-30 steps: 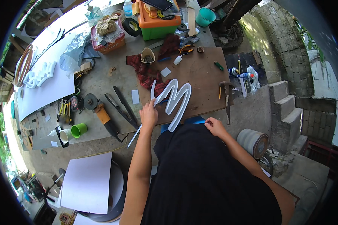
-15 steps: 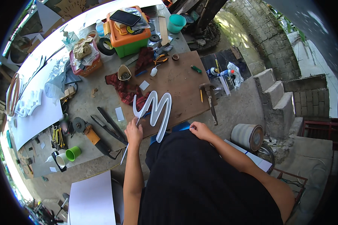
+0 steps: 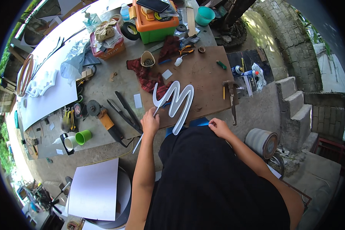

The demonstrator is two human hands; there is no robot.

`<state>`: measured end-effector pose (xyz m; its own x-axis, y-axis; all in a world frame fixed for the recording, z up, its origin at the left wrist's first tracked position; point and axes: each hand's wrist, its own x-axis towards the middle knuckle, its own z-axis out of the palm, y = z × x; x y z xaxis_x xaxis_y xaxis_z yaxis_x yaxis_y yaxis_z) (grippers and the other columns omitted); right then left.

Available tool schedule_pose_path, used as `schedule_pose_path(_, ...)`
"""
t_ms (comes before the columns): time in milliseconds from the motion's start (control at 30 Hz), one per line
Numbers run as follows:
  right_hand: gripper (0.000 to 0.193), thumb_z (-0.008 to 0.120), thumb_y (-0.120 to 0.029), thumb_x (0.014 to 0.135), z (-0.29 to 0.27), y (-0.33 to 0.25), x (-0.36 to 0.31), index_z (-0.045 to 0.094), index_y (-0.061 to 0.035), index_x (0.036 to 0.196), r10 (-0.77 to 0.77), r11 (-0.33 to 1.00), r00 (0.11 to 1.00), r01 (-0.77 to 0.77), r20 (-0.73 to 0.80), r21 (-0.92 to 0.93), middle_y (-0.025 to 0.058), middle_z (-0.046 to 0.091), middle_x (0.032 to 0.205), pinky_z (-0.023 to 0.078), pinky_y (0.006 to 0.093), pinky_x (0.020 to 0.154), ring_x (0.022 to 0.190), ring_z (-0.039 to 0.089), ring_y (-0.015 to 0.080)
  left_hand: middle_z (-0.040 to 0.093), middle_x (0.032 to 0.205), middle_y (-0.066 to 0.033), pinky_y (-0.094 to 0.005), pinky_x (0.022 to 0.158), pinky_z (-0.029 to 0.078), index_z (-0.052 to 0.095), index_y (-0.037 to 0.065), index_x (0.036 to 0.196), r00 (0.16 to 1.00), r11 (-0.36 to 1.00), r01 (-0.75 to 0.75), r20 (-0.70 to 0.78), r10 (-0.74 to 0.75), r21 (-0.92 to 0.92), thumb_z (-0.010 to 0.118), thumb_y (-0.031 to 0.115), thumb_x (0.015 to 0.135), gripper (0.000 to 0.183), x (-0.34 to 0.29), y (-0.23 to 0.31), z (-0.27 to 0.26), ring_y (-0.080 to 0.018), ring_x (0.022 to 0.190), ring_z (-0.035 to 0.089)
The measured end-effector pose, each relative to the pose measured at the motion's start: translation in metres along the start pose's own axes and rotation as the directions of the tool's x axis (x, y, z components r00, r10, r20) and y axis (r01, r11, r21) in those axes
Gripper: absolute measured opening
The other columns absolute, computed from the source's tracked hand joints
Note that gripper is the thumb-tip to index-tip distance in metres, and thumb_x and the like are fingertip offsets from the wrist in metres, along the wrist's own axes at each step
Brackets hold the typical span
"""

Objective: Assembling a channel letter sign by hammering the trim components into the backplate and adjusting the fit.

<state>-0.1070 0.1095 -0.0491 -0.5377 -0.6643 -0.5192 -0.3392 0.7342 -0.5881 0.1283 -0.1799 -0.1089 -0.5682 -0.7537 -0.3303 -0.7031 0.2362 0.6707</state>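
Observation:
A white zigzag letter shape (image 3: 177, 100) lies on a brown board (image 3: 203, 80) at the table's near edge. My left hand (image 3: 150, 122) rests on the board's front left corner and grips a thin white strip (image 3: 138, 140) that runs from the letter down past the table edge. My right hand (image 3: 217, 126) is curled at the board's near edge, just right of the letter's lower tip; nothing shows in it. A blue object (image 3: 191, 123) peeks out between the hands, below the board.
Large black shears (image 3: 123, 110), an angle grinder (image 3: 102, 115), a green cup (image 3: 83, 136) and a red cloth (image 3: 149, 76) lie left of the board. A hammer (image 3: 231, 96) sits on the board's right edge. An orange-and-green toolbox (image 3: 155, 23) stands at the back. White sheets (image 3: 92, 188) lie below left.
The view has shifted so the table sits higher and to the right. My left hand stays on the white strip by the letter; my right hand has closed at the board's edge.

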Motion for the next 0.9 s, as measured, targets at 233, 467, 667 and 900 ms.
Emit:
schedule_pose_path(233, 0.020, 0.071, -0.021, 0.092, 0.000, -0.007, 0.000, 0.071, -0.0029, 0.102, 0.038, 0.999, 0.999, -0.038, 0.010, -0.004, 0.0149, 0.072, 0.090, 0.056, 0.0392, 0.077, 0.081, 0.070, 0.0275, 0.070, 0.116, -0.0154, -0.0517, 0.096, 0.046, 0.064, 0.012, 0.129, 0.999, 0.998, 0.035, -0.006, -0.035, -0.052, 0.069, 0.016, 0.091, 0.039, 0.000, -0.002, 0.001, -0.0372, 0.115, 0.063)
schedule_pose_path(467, 0.020, 0.070, -0.020, 0.092, 0.003, -0.022, 0.014, 0.070, -0.0028, 0.101, 0.001, 1.000, 0.999, -0.001, 0.043, 0.007, 0.0142, 0.073, 0.092, 0.056, 0.0390, 0.078, 0.083, 0.071, 0.0260, 0.068, 0.117, -0.0158, -0.0513, 0.096, 0.047, 0.064, 0.012, 0.129, 0.998, 0.998, 0.063, -0.002, -0.063, -0.021, 0.069, 0.017, 0.090, 0.040, 0.000, 0.005, 0.004, -0.0382, 0.114, 0.063)
schedule_pose_path(667, 0.022, 0.070, -0.021, 0.092, 0.015, -0.036, 0.038, 0.070, -0.0024, 0.102, -0.062, 0.998, 0.994, 0.062, 0.089, -0.001, 0.0145, 0.073, 0.091, 0.056, 0.0402, 0.078, 0.083, 0.071, 0.0275, 0.069, 0.117, -0.0180, -0.0523, 0.095, 0.048, 0.065, 0.011, 0.128, 0.999, 0.997, 0.042, -0.013, -0.043, -0.067, 0.069, 0.017, 0.090, 0.039, 0.003, -0.003, 0.008, -0.0396, 0.112, 0.064)
schedule_pose_path(900, 0.028, 0.070, -0.027, 0.094, 0.052, -0.055, 0.080, 0.069, -0.0014, 0.105, 0.062, 0.990, 0.998, -0.064, 0.017, 0.122, 0.0158, 0.074, 0.088, 0.056, 0.0410, 0.078, 0.084, 0.073, 0.0288, 0.068, 0.118, -0.0186, -0.0512, 0.097, 0.049, 0.066, 0.010, 0.128, 0.999, 0.998, 0.042, -0.001, -0.042, -0.056, 0.068, 0.016, 0.090, 0.039, 0.003, -0.001, 0.006, -0.0401, 0.113, 0.063)
